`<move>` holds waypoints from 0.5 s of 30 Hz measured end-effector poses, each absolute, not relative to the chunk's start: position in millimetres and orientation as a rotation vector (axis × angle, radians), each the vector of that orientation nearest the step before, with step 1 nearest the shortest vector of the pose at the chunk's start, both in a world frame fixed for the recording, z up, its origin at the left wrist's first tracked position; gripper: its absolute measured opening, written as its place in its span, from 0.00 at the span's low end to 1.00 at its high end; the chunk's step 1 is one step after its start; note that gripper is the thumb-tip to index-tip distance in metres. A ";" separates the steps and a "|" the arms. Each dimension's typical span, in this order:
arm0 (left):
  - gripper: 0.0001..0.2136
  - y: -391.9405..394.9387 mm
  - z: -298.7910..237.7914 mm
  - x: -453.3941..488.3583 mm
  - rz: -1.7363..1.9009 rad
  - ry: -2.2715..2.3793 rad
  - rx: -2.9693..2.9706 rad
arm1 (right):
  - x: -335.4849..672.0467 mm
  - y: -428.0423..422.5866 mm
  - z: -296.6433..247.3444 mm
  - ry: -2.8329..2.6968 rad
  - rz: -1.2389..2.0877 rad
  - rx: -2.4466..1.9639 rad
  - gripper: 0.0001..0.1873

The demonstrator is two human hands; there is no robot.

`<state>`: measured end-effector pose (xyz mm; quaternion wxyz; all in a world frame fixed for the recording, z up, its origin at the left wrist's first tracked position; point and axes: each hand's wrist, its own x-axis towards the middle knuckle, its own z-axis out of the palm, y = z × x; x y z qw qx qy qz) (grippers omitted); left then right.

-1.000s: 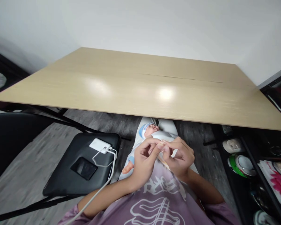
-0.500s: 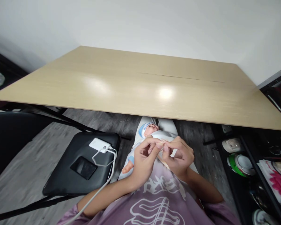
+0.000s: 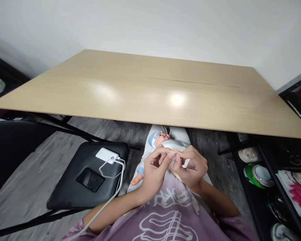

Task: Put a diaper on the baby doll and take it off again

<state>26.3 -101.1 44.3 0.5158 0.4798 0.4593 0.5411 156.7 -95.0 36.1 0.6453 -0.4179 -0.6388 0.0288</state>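
A baby doll (image 3: 161,138) lies on my lap, wearing a blue-and-white hat (image 3: 155,138) with lettering and pale clothing. Its bare arm end (image 3: 136,179) sticks out of a blue cuff beside my left wrist. Over the doll's body, my left hand (image 3: 154,167) pinches with thumb and forefinger. My right hand (image 3: 192,165) pinches in the same way, its fingertips meeting those of the left. Whatever is between the fingertips is too small and covered to name. Both hands hide most of the doll's torso.
A wooden table (image 3: 140,97) reaches over my knees. On the left, a black chair seat (image 3: 72,187) bears a white power bank (image 3: 105,155) with cables and a black phone (image 3: 90,179). A dark shelf (image 3: 253,197) on the right holds several items, including a green-and-white round container (image 3: 256,175).
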 end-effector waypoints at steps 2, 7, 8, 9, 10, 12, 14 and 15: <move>0.18 -101.0 44.2 26.2 1.304 1.105 1.152 | 157.1 -95.0 35.3 -1.456 0.075 -0.946 0.11; 0.17 -101.1 42.9 25.8 1.302 1.091 1.151 | 157.6 -94.9 33.2 -1.452 0.091 -0.931 0.11; 0.17 -101.2 42.5 25.7 1.301 1.086 1.151 | 157.6 -94.9 33.1 -1.450 0.090 -0.930 0.11; 0.16 -101.3 42.1 25.6 1.301 1.083 1.150 | 157.7 -94.9 33.2 -1.450 0.088 -0.930 0.11; 0.16 -101.4 41.8 25.5 1.301 1.082 1.150 | 157.7 -94.9 33.3 -1.450 0.086 -0.929 0.11; 0.16 -101.5 41.2 25.3 1.303 1.084 1.148 | 157.9 -94.8 33.5 -1.453 0.083 -0.928 0.11; 0.16 -101.2 41.0 25.3 1.306 1.079 1.145 | 158.1 -94.7 33.4 -1.456 0.084 -0.924 0.11; 0.16 -100.9 40.9 25.4 1.309 1.075 1.142 | 158.1 -94.6 33.3 -1.456 0.086 -0.921 0.11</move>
